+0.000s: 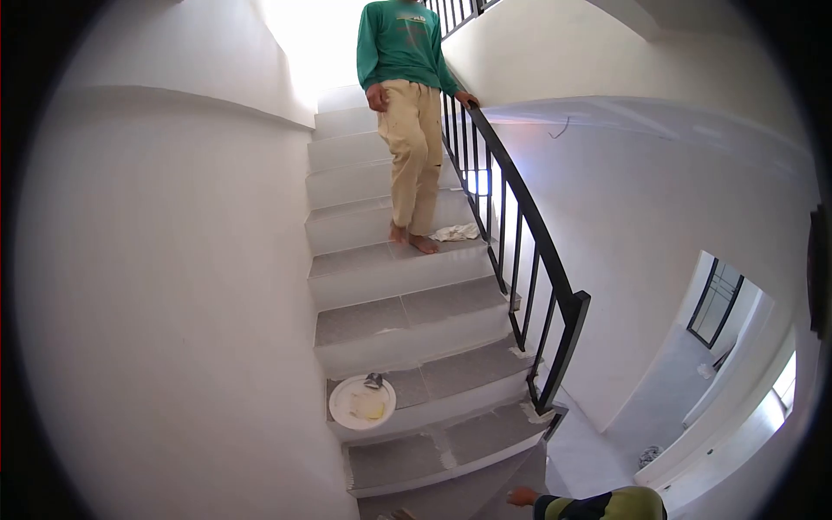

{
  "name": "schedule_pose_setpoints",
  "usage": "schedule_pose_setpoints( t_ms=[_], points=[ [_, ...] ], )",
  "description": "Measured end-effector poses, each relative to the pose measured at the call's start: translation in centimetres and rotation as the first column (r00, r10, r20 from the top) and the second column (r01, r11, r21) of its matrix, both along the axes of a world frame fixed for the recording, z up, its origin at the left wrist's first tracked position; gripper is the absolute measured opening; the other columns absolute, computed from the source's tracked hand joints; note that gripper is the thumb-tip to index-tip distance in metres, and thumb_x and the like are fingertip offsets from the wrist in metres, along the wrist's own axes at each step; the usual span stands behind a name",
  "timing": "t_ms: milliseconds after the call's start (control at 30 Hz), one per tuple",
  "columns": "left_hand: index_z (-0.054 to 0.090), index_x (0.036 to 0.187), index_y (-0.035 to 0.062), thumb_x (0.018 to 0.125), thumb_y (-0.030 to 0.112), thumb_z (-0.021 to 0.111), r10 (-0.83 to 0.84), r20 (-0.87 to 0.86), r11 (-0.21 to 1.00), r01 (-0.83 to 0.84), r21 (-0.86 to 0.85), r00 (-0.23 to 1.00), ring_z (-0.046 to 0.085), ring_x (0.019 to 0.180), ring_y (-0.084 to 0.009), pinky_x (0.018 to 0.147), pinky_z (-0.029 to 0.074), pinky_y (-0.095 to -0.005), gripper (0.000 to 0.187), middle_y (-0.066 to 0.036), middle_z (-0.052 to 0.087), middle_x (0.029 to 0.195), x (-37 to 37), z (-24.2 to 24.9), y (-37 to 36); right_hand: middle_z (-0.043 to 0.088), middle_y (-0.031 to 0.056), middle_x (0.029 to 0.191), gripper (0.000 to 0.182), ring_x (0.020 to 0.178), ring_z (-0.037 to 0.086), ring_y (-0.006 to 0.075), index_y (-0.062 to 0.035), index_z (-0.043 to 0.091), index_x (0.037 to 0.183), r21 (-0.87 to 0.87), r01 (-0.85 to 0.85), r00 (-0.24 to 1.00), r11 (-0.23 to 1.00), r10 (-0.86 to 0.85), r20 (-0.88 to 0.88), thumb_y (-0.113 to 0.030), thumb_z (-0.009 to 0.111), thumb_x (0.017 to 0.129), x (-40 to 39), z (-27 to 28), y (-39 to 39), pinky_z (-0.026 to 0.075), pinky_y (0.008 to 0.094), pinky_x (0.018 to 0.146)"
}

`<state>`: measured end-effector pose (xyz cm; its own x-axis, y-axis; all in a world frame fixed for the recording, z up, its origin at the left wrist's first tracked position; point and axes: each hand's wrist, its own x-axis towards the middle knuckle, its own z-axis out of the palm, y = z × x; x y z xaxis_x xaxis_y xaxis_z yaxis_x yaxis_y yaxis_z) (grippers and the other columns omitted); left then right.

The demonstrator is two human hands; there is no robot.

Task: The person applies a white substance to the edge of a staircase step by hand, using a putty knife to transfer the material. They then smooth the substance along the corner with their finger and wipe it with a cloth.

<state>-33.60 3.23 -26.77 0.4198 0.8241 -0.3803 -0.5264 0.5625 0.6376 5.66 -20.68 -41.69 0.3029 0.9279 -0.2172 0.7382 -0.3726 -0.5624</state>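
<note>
My right hand [523, 497] shows at the bottom edge, right of centre, below a dark sleeve with yellow-green bands. Its fingers point left over the lowest visible grey step and look loosely extended, with nothing visible in them. My left hand is out of view. A small brownish thing [401, 514], too cut off to make out, lies at the bottom edge. Higher up, a round white lid or plate [362, 403] with yellowish stains rests on a step against the left wall, with a small dark crumpled item [373, 380] at its rim.
A barefoot person [407, 130] in a green top and beige trousers stands on the upper stairs, one hand on the black railing [529, 204]. A whitish cloth [456, 232] lies beside their feet. White walls flank the stairs. A window opening [718, 299] shows at right.
</note>
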Motion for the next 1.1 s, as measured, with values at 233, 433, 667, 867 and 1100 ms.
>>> schedule_pose_setpoints(
  t_ms=[233,433,667,867,1100],
  points=[
    [0.047,0.123,0.0030,0.089,0.031,0.034,0.031,0.012,0.999,-0.032,0.014,0.999,0.051,0.111,-0.0273,0.093,0.043,-0.0408,0.046,-0.011,0.051,0.122,-1.2,-1.9,-0.6,0.061,0.0108,0.072,0.010,0.065,0.062,0.0308,-0.0092,0.059,0.079,-0.346,0.003,0.999,0.938,-0.018,-0.038,-0.017,0.055,0.075,-1.3,5.1,1.4,0.048,0.0474,0.056],
    [0.049,0.120,0.0051,0.092,0.034,0.035,0.101,0.019,0.992,-0.102,0.071,0.995,0.052,0.107,-0.0232,0.091,0.044,-0.0391,0.043,-0.009,0.053,0.117,-3.2,1.2,-3.5,0.060,0.0103,0.070,0.019,0.066,0.059,0.0303,-0.0128,0.064,0.070,-0.058,-0.317,0.875,0.946,0.316,0.366,-0.027,0.053,0.076,-1.5,3.8,-0.2,0.045,0.0460,0.058],
    [0.048,0.120,0.0018,0.091,0.029,0.036,0.172,-0.020,0.977,-0.173,-0.123,0.985,0.053,0.107,-0.0247,0.091,0.043,-0.0398,0.042,-0.010,0.054,0.118,-4.8,1.9,-4.7,0.061,0.0213,0.096,0.038,0.088,0.056,0.0370,-0.0012,0.063,0.094,-0.091,0.062,0.995,0.994,-0.055,0.085,-0.033,0.058,0.074,-3.8,6.5,0.4,0.044,0.0456,0.079],
    [0.048,0.121,0.0006,0.091,0.028,0.036,0.169,-0.058,0.970,-0.177,-0.165,0.984,0.055,0.105,-0.0264,0.090,0.044,-0.0409,0.042,-0.011,0.056,0.115,-4.9,3.7,-5.8,0.062,0.0161,0.065,0.039,0.059,0.063,0.0253,0.0038,0.061,0.101,-0.109,0.052,0.997,0.993,-0.058,-0.050,-0.022,0.060,0.072,-5.6,8.8,0.4,0.050,0.0355,0.059],
    [0.048,0.120,0.0001,0.092,0.029,0.036,0.152,-0.064,0.971,-0.161,-0.179,0.986,0.056,0.104,-0.0278,0.091,0.044,-0.0411,0.042,-0.013,0.056,0.116,-5.0,3.5,-5.6,0.061,0.0196,0.085,0.041,0.079,0.058,0.0320,0.0020,0.063,0.099,-0.218,0.147,0.981,0.965,-0.170,-0.091,-0.027,0.059,0.071,-6.5,7.9,-0.5,0.046,0.0394,0.073]
  ],
)
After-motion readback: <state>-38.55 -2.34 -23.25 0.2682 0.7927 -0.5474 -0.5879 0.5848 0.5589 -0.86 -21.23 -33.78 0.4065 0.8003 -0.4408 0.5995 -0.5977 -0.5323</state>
